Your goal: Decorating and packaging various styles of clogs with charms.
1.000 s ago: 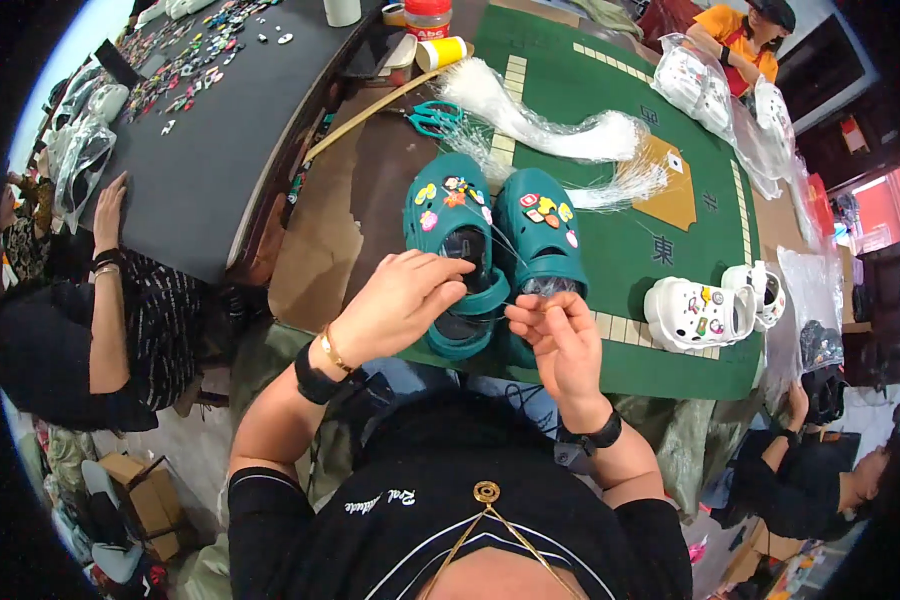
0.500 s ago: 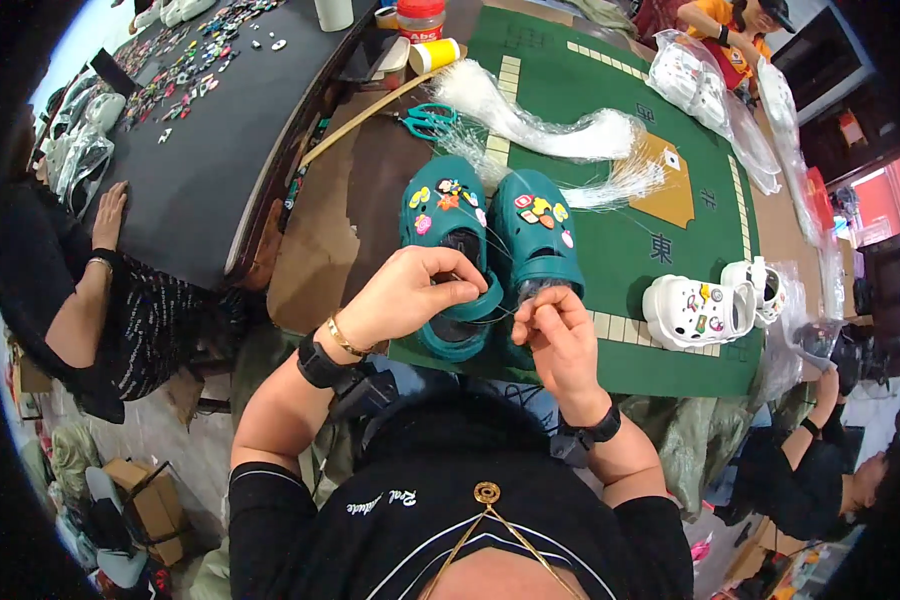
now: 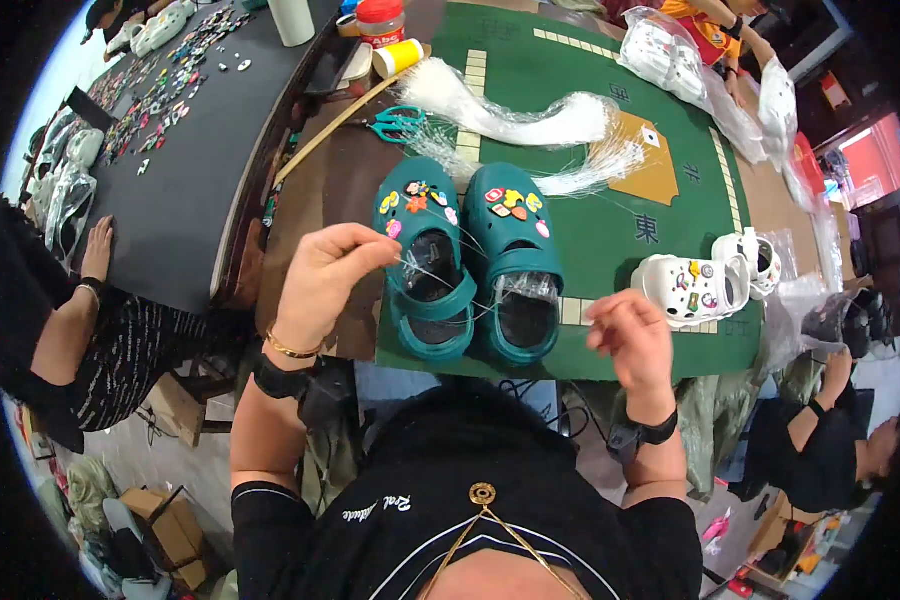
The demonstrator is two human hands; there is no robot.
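Pulling apart now: hands that were huddled over the pair of teal foam clogs (image 3: 470,265) a moment ago, drawing a thin clear plastic thread (image 3: 440,283) taut between them across the clogs' heel straps. Suggesting the strand is already passed through both shoes and is being tightened.

Going left to right from the clogs: sitting well left of them, another person's forearm (image 3: 70,320) beside a dark table strewn with small colourful charms (image 3: 160,90). Hovering just left of the clogs, left hand (image 3: 330,275), fingertips pinched on one thread end. Lying beyond the clogs, teal-handled scissors (image 3: 398,124) and a bundle of clear threads (image 3: 530,120) on the green mat (image 3: 610,230). Hovering just right of the clogs, right hand (image 3: 630,340), fingers curled and pinching the other end. Resting farther right, white charm-covered clogs (image 3: 700,285). Nothing blocking the strand.
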